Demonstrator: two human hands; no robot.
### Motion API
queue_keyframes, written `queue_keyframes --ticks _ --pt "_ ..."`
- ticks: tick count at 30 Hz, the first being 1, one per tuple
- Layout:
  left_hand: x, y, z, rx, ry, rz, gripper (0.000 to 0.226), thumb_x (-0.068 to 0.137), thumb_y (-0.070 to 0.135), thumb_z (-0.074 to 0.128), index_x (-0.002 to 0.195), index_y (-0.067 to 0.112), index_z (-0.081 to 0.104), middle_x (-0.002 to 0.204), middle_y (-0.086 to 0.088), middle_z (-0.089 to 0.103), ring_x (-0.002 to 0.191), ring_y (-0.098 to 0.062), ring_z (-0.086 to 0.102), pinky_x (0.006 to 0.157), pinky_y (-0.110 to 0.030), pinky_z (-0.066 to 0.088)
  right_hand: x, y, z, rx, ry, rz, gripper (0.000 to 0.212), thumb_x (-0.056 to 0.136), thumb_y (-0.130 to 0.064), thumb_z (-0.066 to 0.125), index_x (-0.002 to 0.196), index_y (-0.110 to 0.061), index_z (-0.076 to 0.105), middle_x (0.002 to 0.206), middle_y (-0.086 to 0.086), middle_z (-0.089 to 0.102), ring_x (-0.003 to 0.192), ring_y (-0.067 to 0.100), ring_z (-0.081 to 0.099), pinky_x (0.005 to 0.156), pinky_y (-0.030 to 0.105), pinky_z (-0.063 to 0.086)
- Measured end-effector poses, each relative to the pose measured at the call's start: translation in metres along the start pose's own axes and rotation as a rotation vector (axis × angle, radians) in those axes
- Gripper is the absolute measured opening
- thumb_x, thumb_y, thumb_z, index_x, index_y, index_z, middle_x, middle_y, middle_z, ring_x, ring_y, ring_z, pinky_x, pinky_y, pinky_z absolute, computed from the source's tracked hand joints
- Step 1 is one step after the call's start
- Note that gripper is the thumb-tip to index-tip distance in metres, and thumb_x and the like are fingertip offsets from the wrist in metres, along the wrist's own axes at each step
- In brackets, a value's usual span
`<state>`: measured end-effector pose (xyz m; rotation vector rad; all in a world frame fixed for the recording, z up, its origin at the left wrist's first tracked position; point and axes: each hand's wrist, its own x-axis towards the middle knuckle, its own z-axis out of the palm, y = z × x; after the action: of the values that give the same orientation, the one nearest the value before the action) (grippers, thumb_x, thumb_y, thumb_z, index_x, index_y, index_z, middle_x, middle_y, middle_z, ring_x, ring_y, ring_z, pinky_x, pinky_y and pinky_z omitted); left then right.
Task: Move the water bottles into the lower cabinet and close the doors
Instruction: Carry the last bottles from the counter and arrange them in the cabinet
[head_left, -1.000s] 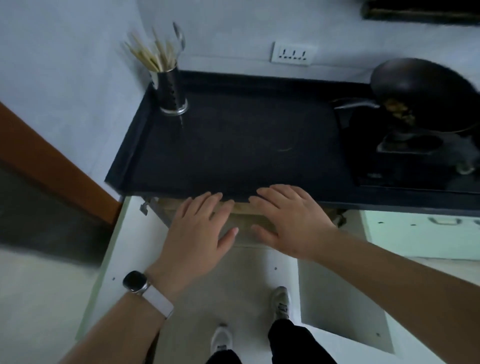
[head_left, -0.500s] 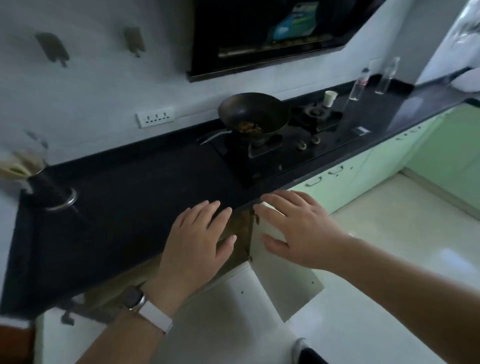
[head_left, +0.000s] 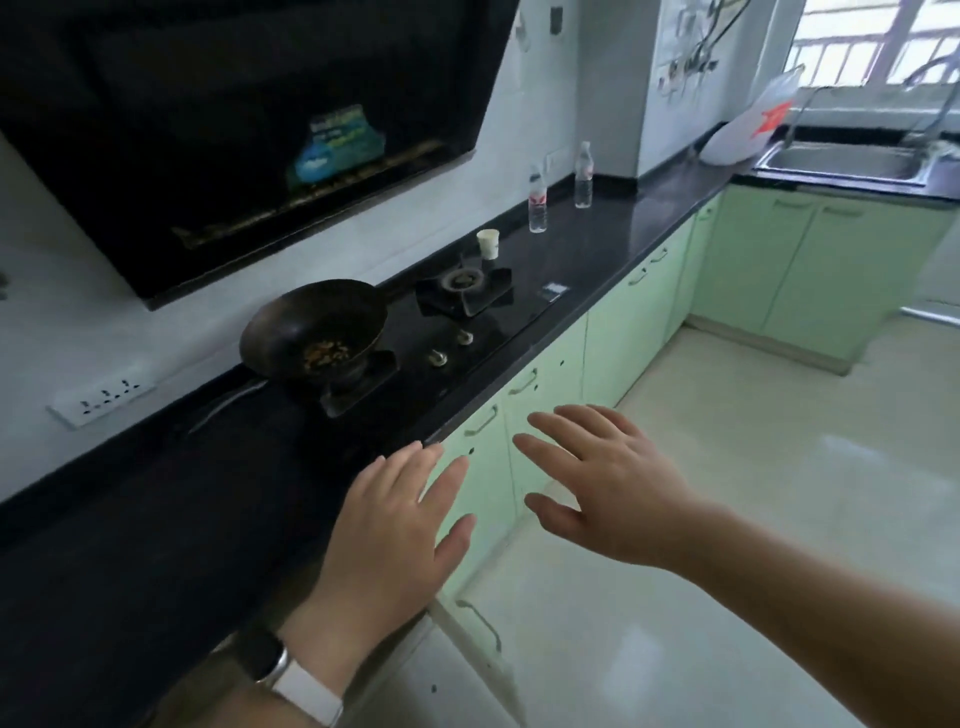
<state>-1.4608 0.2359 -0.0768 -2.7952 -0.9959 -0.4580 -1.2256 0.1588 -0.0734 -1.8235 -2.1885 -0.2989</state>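
I have both hands out in front of me, palms down, and neither grip has hold of anything. My left hand (head_left: 387, 525) is spread flat with the fingers apart, hovering over the front edge of the dark table (head_left: 156, 519); a watch with a pale strap (head_left: 291, 675) sits on that wrist. My right hand (head_left: 613, 483) is just beside it, fingers splayed wide, held out in the air in front of the pale green cabinet doors (head_left: 545, 384) under the table. Whether the left palm touches the table edge I cannot tell.

Below my left hand a white cabinet door (head_left: 467, 660) stands swung open, its handle facing me.

Farther along the table a black wok (head_left: 317, 327) with some cooked food in it sits on the near burner of the hob; the far burner (head_left: 462, 283) is bare. A small white cup (head_left: 488, 243) stands just past that burner. Beyond the cup are the two water bottles, both upright on the table and well apart from my hands: the nearer bottle (head_left: 537, 200) with a red label, and the farther bottle (head_left: 584, 176) close to the corner wall.

A black range hood (head_left: 234, 130) hangs above the hob, and a white power strip (head_left: 104, 395) is fixed to the wall at left. A steel sink (head_left: 841, 163) sits under the window at the far right.
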Motion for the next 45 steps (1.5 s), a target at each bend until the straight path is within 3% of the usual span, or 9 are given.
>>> queue_keyframes --ticks 10,21,30,45 --pt "0.161 0.14 0.047 0.002 0.07 0.251 0.049 0.093 0.041 0.051 0.123 0.009 0.073 0.125 -0.017 0.07 0.118 -0.039 0.065 0.099 -0.054 0.051 -0.077 0.192 -0.024 -0.024 0.047 0.174 0.054 0.091 -0.051 0.052 0.132 -0.018 0.059 0.133 0.007 0.06 0.12 0.031 0.054 0.102 0.045 0.041" --pt "0.287 0.222 0.082 -0.105 0.19 0.476 0.047 0.092 0.04 0.051 0.12 0.009 0.074 0.122 -0.017 0.07 0.115 -0.04 0.066 0.095 -0.055 0.051 -0.124 0.286 -0.065 -0.097 0.058 0.449 0.054 0.091 -0.052 0.048 0.131 -0.017 0.06 0.131 0.008 0.061 0.12 0.032 0.054 0.103 0.044 0.039" --pt "0.387 0.203 0.139 -0.154 0.166 0.517 0.05 0.092 0.042 0.049 0.121 0.01 0.074 0.121 -0.017 0.071 0.114 -0.039 0.067 0.093 -0.054 0.052 -0.069 0.357 -0.045 -0.173 0.051 0.497 0.054 0.091 -0.051 0.048 0.128 -0.015 0.063 0.128 0.008 0.062 0.118 0.033 0.056 0.101 0.044 0.042" --pt "0.609 0.083 0.215 -0.205 0.147 0.481 0.052 0.092 0.042 0.047 0.123 0.009 0.072 0.124 -0.017 0.07 0.118 -0.04 0.065 0.097 -0.058 0.05 0.148 0.501 0.027 -0.196 -0.011 0.515 0.055 0.093 -0.055 0.046 0.133 -0.019 0.057 0.133 0.006 0.06 0.124 0.031 0.052 0.104 0.044 0.039"
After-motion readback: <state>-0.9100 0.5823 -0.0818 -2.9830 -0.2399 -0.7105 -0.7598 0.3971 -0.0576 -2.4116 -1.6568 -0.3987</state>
